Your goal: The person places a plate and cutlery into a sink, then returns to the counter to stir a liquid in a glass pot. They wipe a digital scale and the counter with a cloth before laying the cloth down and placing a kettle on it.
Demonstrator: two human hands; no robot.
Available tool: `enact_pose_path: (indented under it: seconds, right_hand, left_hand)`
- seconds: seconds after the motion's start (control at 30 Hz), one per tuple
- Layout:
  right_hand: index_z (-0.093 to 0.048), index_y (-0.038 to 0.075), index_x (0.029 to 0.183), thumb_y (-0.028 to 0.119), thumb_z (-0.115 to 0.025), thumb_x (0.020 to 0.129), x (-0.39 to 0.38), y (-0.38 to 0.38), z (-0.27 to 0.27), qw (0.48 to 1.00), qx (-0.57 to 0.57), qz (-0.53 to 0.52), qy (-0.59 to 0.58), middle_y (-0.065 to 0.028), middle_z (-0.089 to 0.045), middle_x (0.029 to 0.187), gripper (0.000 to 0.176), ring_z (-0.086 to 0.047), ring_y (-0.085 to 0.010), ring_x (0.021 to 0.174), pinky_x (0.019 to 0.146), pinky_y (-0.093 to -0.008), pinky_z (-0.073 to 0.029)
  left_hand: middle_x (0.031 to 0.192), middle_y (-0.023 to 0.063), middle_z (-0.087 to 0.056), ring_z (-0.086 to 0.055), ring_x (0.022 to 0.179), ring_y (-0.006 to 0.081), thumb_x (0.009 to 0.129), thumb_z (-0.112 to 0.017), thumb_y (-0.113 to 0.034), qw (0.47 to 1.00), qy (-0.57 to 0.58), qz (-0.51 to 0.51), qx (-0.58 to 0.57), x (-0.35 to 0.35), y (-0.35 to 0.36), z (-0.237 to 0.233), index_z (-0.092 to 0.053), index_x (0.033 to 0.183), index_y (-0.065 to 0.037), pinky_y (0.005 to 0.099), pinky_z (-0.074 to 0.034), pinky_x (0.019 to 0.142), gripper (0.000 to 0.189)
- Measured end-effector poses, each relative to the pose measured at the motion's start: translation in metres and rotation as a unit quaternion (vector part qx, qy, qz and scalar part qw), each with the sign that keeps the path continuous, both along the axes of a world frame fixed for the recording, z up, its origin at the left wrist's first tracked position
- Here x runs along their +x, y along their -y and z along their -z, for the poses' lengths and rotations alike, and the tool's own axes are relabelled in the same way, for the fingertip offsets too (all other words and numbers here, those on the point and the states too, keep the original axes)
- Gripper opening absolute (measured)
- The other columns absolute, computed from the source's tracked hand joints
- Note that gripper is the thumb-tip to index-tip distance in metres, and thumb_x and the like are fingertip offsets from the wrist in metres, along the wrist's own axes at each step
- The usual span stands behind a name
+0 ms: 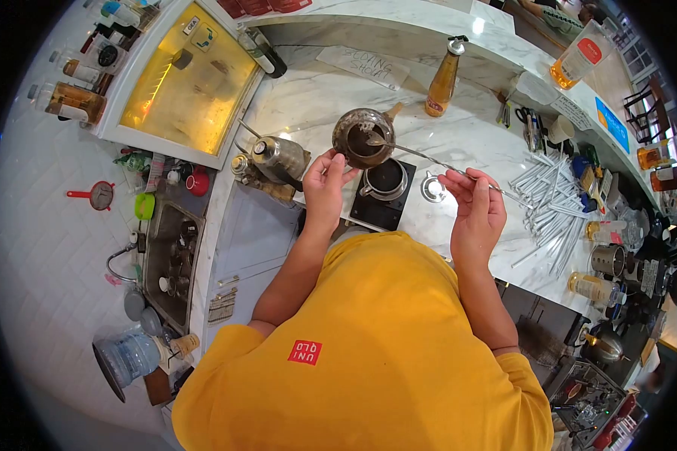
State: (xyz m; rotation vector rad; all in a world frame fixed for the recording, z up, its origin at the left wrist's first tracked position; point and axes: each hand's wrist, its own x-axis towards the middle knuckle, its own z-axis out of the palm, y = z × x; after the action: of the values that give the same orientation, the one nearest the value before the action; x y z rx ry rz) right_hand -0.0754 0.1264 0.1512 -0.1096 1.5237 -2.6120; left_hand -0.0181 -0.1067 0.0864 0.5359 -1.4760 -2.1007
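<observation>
My left hand (326, 180) is closed on the near left rim of a round glass vessel (342, 143) with dark brown contents, tilted toward me above the counter. A light brown piece sticks out at its far right side. Between the fingers of my right hand (475, 207) is a long bar spoon (429, 157) with a twisted stem; its bowl end reaches into the vessel. Just below stands a second round pot (387, 194) with a dark inside, on a flat black scale (380, 216). A small round metal lid (432, 188) lies on the counter to the right.
Metal kettles (278, 155) stand left of the vessel. Toward the back are an amber bottle (441, 83), a dark bottle (265, 52) and a handwritten paper sign (363, 66). Several wrapped straws (553, 203) spread over the right side. A sink (174, 263) is at far left.
</observation>
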Motion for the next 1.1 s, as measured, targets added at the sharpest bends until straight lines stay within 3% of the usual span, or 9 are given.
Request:
enact_pose_path:
  seconds: [0.23,0.33,0.47,0.57,0.6,0.73,0.83,0.93,1.1]
  right_hand:
    - [-0.057,-0.006,0.116,0.019,-0.043,0.110,0.000,-0.021,0.013,0.999,-0.004,0.004,-0.048,-0.0252,-0.071,0.106,0.029,-0.072,-0.0322,0.101,0.099,-0.0428,-0.053]
    - [-0.057,-0.005,0.116,0.016,-0.042,0.109,0.001,-0.030,0.027,0.999,0.018,0.009,-0.050,-0.0235,-0.072,0.105,0.027,-0.072,-0.0299,0.100,0.099,-0.0402,-0.052]
    - [-0.064,-0.005,0.109,0.009,-0.042,0.104,0.008,-0.031,0.044,0.992,0.115,-0.011,-0.050,-0.0165,-0.073,0.106,0.027,-0.070,-0.0227,0.099,0.097,-0.0339,-0.048]
    - [-0.069,-0.006,0.103,0.009,-0.043,0.104,0.011,-0.027,0.051,0.963,0.244,-0.039,-0.107,-0.0135,-0.073,0.107,0.030,-0.069,-0.0208,0.098,0.096,-0.0329,-0.048]
    - [-0.066,-0.005,0.110,0.008,-0.044,0.105,0.010,-0.027,0.047,0.942,0.297,-0.058,-0.147,-0.0160,-0.073,0.103,0.026,-0.070,-0.0220,0.098,0.093,-0.0342,-0.051]
    - [-0.067,-0.004,0.110,0.004,-0.045,0.101,0.011,-0.031,0.029,0.913,0.322,-0.079,-0.238,-0.0163,-0.072,0.103,0.025,-0.069,-0.0225,0.096,0.090,-0.0330,-0.051]
    - [-0.066,-0.004,0.111,0.000,-0.045,0.099,0.009,-0.034,0.037,0.903,0.294,-0.074,-0.306,-0.0168,-0.071,0.103,0.025,-0.069,-0.0236,0.096,0.088,-0.0325,-0.052]
    - [-0.066,-0.006,0.111,-0.002,-0.044,0.098,0.007,-0.035,0.040,0.892,0.299,-0.082,-0.328,-0.0173,-0.071,0.104,0.025,-0.069,-0.0245,0.095,0.087,-0.0324,-0.052]
    - [-0.067,-0.007,0.101,-0.006,-0.046,0.094,0.006,-0.033,0.018,0.905,0.306,-0.043,-0.292,-0.0181,-0.073,0.099,0.022,-0.070,-0.0281,0.092,0.084,-0.0344,-0.054]
  left_hand:
    - [0.096,0.0041,-0.063,-0.061,0.091,0.0137,0.105,-0.059,-0.017,0.998,0.025,-0.052,0.027,-0.003,0.013,0.019,-0.055,0.083,-0.007,0.0437,-0.060,0.092,0.024]
    - [0.117,0.0109,-0.057,-0.061,0.100,0.0176,0.103,-0.062,-0.017,0.996,0.025,-0.062,0.053,-0.001,0.021,0.027,-0.056,0.083,-0.003,0.0433,-0.061,0.092,0.025]
    - [0.114,0.0094,-0.057,-0.061,0.099,0.0172,0.104,-0.061,-0.017,0.995,0.037,-0.078,0.054,0.000,0.020,0.030,-0.056,0.082,-0.003,0.0437,-0.060,0.092,0.026]
    - [0.114,0.0092,-0.057,-0.060,0.098,0.0169,0.104,-0.061,-0.017,0.995,0.034,-0.076,0.056,0.003,0.020,0.034,-0.055,0.082,-0.004,0.0436,-0.060,0.092,0.027]
    - [0.114,0.0091,-0.056,-0.060,0.099,0.0169,0.104,-0.061,-0.017,0.995,0.032,-0.075,0.057,0.003,0.019,0.035,-0.055,0.082,-0.004,0.0435,-0.060,0.092,0.027]
    - [0.092,0.0025,-0.061,-0.059,0.087,0.0116,0.106,-0.057,-0.017,0.995,0.036,-0.083,0.046,0.003,0.015,0.031,-0.055,0.083,-0.008,0.0428,-0.059,0.095,0.025]
    - [0.092,0.0023,-0.060,-0.059,0.087,0.0118,0.105,-0.057,-0.017,0.994,0.036,-0.090,0.046,0.004,0.015,0.031,-0.054,0.082,-0.008,0.0430,-0.059,0.094,0.025]
    - [0.122,0.0122,-0.053,-0.060,0.102,0.0186,0.103,-0.061,-0.017,0.995,0.030,-0.082,0.055,0.006,0.018,0.037,-0.054,0.082,-0.003,0.0437,-0.060,0.093,0.027]
    - [0.127,0.0137,-0.053,-0.061,0.107,0.0199,0.103,-0.061,-0.014,0.995,0.023,-0.077,0.053,0.009,0.019,0.040,-0.054,0.082,-0.004,0.0435,-0.060,0.094,0.025]
